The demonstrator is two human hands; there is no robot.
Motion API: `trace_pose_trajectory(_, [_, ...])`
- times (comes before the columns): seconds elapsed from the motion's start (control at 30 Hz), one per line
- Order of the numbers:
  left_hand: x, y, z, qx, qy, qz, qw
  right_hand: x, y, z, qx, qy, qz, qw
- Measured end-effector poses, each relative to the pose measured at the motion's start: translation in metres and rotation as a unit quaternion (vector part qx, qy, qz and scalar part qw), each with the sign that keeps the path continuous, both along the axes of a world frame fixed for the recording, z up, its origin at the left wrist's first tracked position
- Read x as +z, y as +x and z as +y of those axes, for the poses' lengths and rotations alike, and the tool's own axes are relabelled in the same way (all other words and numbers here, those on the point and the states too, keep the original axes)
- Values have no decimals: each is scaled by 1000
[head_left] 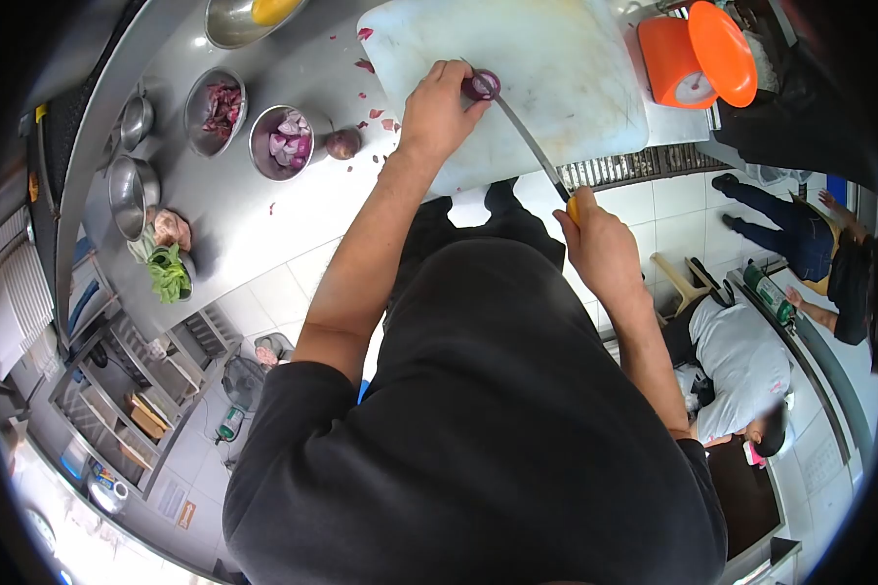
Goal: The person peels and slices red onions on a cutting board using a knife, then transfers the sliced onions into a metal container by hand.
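Bright light glared off the metal desk (249, 234); the lower left washed out, and wide-angle distortion bent the dark-rimmed edges.

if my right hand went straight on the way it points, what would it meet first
Following the knife, your right hand would likely meet the cutting board's near edge first; if high enough to clear it, the onion at your left hand. Height is unclear here.

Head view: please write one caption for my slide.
Left hand steadies a red onion on a pale cutting board while the right hand holds a knife against it.
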State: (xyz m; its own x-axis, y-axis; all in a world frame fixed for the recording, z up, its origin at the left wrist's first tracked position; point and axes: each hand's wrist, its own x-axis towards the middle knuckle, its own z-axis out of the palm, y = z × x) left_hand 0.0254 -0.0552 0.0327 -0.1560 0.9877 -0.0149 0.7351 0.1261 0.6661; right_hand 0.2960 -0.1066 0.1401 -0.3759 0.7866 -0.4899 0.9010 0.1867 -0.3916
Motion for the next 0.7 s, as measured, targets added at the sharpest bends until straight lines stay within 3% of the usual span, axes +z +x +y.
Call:
trace_pose_trajectory(0.23, [-7, -3, 1, 0, 21, -14, 1000, 5, -18, 12, 11, -35, -50, 998])
trace_pose_trajectory(0.53, [-15, -6, 0, -2, 42, -27, 999, -82, -38, 24, 15, -7, -14, 1000])
trace_pose_trajectory(0.7, [-18, 4, -1, -4, 70, -9, 997, -84, -28, 27, 6, -7, 16, 1000])
